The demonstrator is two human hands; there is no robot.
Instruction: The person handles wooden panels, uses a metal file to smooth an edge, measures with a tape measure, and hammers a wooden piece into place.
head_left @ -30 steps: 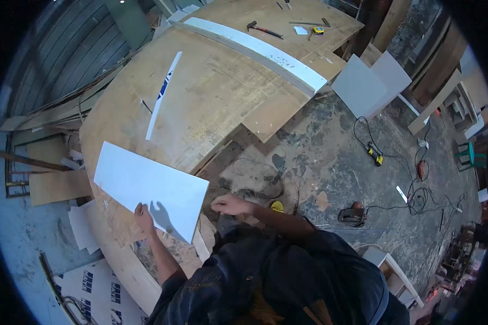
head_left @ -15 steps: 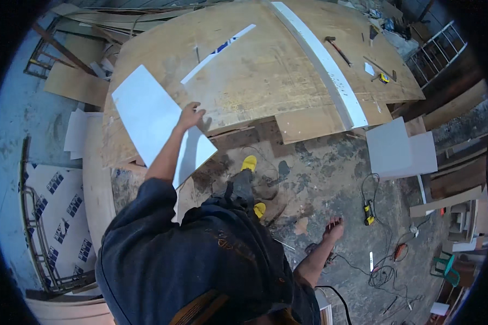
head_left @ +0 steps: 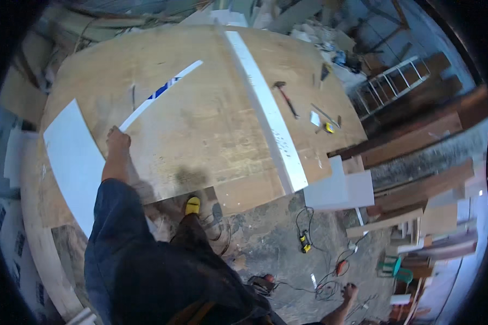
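Observation:
My left hand (head_left: 117, 140) rests on the big plywood table (head_left: 211, 141), its fingers curled. It sits just right of a flat white panel (head_left: 73, 162) and at the near end of a narrow white strip with blue marks (head_left: 162, 92). I cannot tell whether it grips the strip's end. My right hand (head_left: 350, 292) hangs low over the floor at the lower right, fingers apart and holding nothing. My dark sleeve and body fill the bottom middle.
A long white plank (head_left: 265, 108) runs across the table, with a hammer (head_left: 284, 97) and a yellow tape measure (head_left: 329, 128) to its right. White boards (head_left: 339, 189) lean by the table edge. A yellow power tool (head_left: 305, 242) and cables lie on the floor. Wooden planks (head_left: 417, 141) are stacked at the right.
My left hand has come off the white panel onto the plywood beside it, near the strip's end. My right arm has stayed low at my side. The view has swung.

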